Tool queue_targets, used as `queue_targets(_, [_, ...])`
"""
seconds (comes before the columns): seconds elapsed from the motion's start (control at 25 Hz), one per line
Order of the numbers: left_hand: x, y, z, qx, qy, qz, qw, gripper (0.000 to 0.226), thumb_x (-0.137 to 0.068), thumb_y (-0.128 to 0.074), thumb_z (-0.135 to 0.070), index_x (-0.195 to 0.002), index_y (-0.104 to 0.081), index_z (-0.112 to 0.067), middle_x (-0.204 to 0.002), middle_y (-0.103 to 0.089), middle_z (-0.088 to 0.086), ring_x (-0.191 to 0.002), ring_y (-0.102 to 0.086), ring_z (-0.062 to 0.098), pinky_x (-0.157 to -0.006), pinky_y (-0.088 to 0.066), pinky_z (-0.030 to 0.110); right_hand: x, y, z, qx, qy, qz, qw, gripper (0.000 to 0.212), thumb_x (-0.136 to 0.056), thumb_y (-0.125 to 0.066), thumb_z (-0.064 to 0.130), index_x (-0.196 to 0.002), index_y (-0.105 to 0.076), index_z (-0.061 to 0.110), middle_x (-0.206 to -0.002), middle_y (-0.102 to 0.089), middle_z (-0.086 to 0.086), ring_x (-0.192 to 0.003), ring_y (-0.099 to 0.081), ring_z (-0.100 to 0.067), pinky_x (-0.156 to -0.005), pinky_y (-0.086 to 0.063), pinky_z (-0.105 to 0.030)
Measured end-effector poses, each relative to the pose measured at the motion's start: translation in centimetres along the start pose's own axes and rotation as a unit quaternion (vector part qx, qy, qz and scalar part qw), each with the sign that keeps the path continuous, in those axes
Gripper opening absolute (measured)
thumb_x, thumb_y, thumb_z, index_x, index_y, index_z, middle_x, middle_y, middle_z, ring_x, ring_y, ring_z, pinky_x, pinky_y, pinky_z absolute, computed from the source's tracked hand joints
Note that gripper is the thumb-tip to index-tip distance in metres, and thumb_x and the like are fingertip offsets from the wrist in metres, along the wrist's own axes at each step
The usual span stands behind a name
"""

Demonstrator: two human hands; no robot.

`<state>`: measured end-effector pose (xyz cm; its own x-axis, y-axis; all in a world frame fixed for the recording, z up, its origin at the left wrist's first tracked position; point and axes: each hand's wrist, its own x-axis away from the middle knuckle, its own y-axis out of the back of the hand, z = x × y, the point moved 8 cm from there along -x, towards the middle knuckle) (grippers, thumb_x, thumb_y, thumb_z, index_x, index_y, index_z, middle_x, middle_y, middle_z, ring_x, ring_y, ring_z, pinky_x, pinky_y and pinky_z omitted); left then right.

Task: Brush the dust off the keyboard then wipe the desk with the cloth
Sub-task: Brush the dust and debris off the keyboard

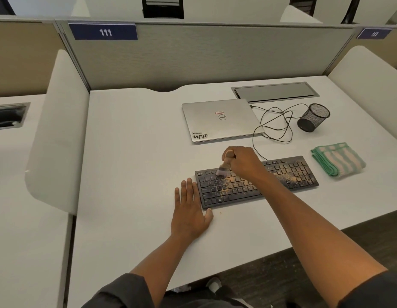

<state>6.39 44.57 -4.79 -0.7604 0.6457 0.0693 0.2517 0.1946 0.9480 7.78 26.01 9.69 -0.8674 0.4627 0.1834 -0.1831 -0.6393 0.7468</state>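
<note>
brush (224, 167) in right hand (242, 162), bristles on keyboard (282, 174) left end.

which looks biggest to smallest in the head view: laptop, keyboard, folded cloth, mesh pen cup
1. keyboard, the longest, though nearer the camera than the laptop
2. laptop, close to the keyboard in area, so the top two are unsure
3. folded cloth
4. mesh pen cup, smallest
</note>
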Motion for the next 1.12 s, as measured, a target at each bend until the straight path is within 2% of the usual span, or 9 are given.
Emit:
queue_targets(0.04, [0.0, 0.0, 0.0, 0.001, 0.001, -0.001, 1.0, 0.093, -0.089, -0.027, -0.057, -0.16, -0.004, -0.001, -0.168, 0.005, 0.018, -0.155, 0.013, 0.032, -0.126, 0.003, 0.051, -0.2, 0.1, 0.2, -0.011, 0.001, -0.005, 1.0, 0.021, -0.092, -0.054, 0.003, -0.09, -0.073, 0.014, -0.082, -0.068, 0.008, -0.066, -0.06, 0.008, -0.053, -0.039, -0.008])
queue_targets(0.16, [0.1, 0.0, 0.1, -0.001, 0.0, -0.005, 1.0, 0.093, -0.089, -0.028, -0.056, -0.16, -0.004, -0.001, -0.168, 0.004, 0.018, -0.155, 0.012, 0.032, -0.126, 0.003, 0.051, -0.4, -1.0, 1.1, -0.043, 0.009, 0.028, 0.999, 0.021, -0.092, -0.057, 0.005, -0.091, -0.074, 0.017, -0.077, -0.067, 0.008, -0.07, -0.061, -0.005, -0.055, -0.043, -0.016])
queue_targets(0.24, [0.0, 0.0, 0.0, 0.0, 0.0, -0.001, 1.0, 0.093, -0.089, -0.027, -0.056, -0.16, -0.003, -0.002, -0.168, 0.006, 0.018, -0.155, 0.014, 0.031, -0.126, 0.004, 0.051, -0.4, -1.8, 1.3, -0.022, 0.01, 0.035, 0.999, 0.023, -0.09, -0.055, 0.003, -0.092, -0.074, 0.015, -0.082, -0.069, 0.004, -0.077, -0.063, -0.012, -0.058, -0.044, -0.019])
queue_targets(0.4, [0.0, 0.0, 0.0, -0.001, 0.003, 0.004, 1.0, 0.094, -0.089, -0.026, -0.057, -0.16, 0.0, -0.002, -0.168, 0.01, 0.017, -0.154, 0.017, 0.031, -0.126, 0.005, 0.05, -0.9, -0.2, 0.8, 0.07, -0.009, -0.031, 0.997, 0.02, -0.088, -0.053, 0.011, -0.086, -0.072, 0.013, -0.09, -0.072, -0.002, -0.085, -0.065, -0.021, -0.075, -0.054, -0.035])
queue_targets(0.56, [0.1, -0.1, 0.0, -0.004, 0.002, 0.008, 1.0, 0.094, -0.089, -0.026, -0.057, -0.16, 0.001, -0.002, -0.168, 0.01, 0.017, -0.154, 0.018, 0.031, -0.126, 0.007, 0.05, -1.4, 1.2, 1.0, 0.095, -0.018, -0.076, 0.992, 0.026, -0.095, -0.045, 0.02, -0.085, -0.069, 0.016, -0.087, -0.065, 0.002, -0.08, -0.06, -0.02, -0.071, -0.049, -0.032])
queue_targets(0.72, [0.0, 0.0, 0.0, -0.001, 0.001, 0.001, 1.0, 0.094, -0.089, -0.028, -0.056, -0.16, -0.001, -0.002, -0.168, 0.007, 0.017, -0.155, 0.015, 0.031, -0.126, 0.004, 0.051, -1.2, -0.4, 1.1, 0.147, -0.004, -0.017, 0.989, 0.027, -0.093, -0.042, 0.017, -0.083, -0.067, 0.015, -0.086, -0.07, -0.001, -0.082, -0.064, -0.023, -0.073, -0.053, -0.035])
queue_targets(0.84, [0.1, -0.1, 0.0, -0.006, 0.001, 0.009, 1.0, 0.094, -0.089, -0.026, -0.057, -0.16, 0.001, -0.002, -0.167, 0.011, 0.018, -0.154, 0.018, 0.031, -0.126, 0.006, 0.05, -1.4, -0.7, 1.3, 0.169, 0.013, 0.031, 0.985, 0.021, -0.089, -0.051, 0.011, -0.083, -0.071, 0.015, -0.09, -0.072, -0.001, -0.085, -0.065, -0.022, -0.076, -0.053, -0.034])
queue_targets(1.0, [0.1, 0.0, 0.0, -0.006, 0.003, 0.006, 1.0, 0.093, -0.089, -0.024, -0.057, -0.16, 0.001, -0.003, -0.168, 0.01, 0.017, -0.154, 0.017, 0.031, -0.126, 0.007, 0.05, -1.3, 0.6, 2.3, 0.105, 0.033, 0.003, 0.994, 0.018, -0.094, -0.055, 0.014, -0.092, -0.073, 0.015, -0.087, -0.069, 0.006, -0.075, -0.061, -0.008, -0.062, -0.045, -0.02])
queue_targets(1.12, [0.0, 0.0, -0.1, -0.006, 0.001, 0.006, 1.0, 0.093, -0.089, -0.023, -0.057, -0.16, 0.002, -0.004, -0.168, 0.012, 0.016, -0.154, 0.019, 0.03, -0.125, 0.009, 0.049, -1.1, -0.8, 1.8, 0.144, 0.052, 0.044, 0.987, 0.018, -0.096, -0.059, 0.02, -0.105, -0.075, 0.022, -0.097, -0.072, 0.008, -0.086, -0.063, -0.011, -0.072, -0.046, -0.025])
